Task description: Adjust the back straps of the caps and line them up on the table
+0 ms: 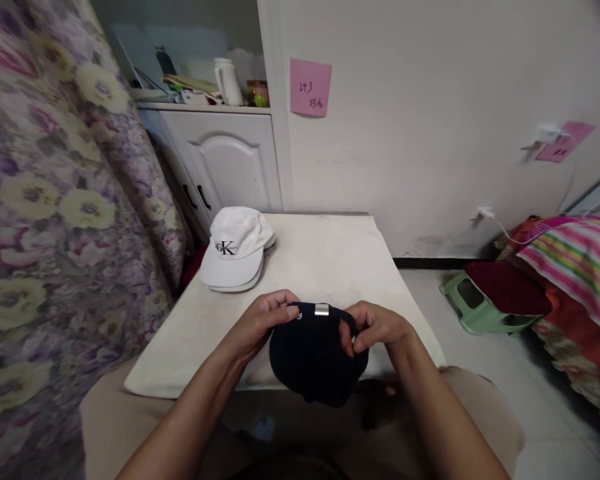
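Observation:
A dark baseball cap is held between my two hands over the near edge of the table, its back strap turned away from me. The strap carries a shiny metal buckle. With thumb and fingers, my left hand pinches the strap's left end beside a small pale eyelet. My right hand grips the right side of the strap, and some of its fingers show through the opening. On the left of the table lies a white cap with black "CK" letters, stacked on at least one other cap.
The white-topped table stands against the wall. Flowered curtains hang on the left, near a white cabinet. A green stool with a dark red top stands on the right, beside a striped cloth.

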`<move>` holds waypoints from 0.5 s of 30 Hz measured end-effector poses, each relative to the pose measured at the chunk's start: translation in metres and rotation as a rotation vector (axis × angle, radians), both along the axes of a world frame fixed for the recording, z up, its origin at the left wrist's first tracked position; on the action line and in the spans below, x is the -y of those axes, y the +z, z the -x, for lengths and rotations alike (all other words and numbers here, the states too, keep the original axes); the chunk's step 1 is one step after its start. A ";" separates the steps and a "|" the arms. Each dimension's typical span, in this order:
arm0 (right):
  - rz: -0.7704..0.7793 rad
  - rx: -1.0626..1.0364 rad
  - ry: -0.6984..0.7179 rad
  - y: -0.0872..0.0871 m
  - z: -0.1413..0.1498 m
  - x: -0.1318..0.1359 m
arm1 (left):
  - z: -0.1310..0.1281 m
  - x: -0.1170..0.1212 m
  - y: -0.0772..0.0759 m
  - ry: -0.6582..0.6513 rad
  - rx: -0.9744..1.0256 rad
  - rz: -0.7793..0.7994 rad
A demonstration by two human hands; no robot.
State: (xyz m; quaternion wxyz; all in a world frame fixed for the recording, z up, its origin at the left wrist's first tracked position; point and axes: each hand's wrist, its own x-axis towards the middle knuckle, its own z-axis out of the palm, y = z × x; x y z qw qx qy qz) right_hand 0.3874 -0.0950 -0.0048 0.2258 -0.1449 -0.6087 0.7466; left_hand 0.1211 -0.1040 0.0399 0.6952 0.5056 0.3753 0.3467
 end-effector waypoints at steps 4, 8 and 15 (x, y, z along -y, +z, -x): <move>0.037 -0.062 -0.048 0.004 -0.013 0.000 | -0.009 0.001 0.004 -0.014 -0.041 -0.058; -0.046 0.011 -0.300 0.024 -0.019 0.010 | -0.027 0.006 0.001 -0.065 -0.139 -0.109; -0.070 0.135 -0.470 0.028 0.012 0.025 | -0.037 0.009 0.002 -0.129 -0.189 -0.189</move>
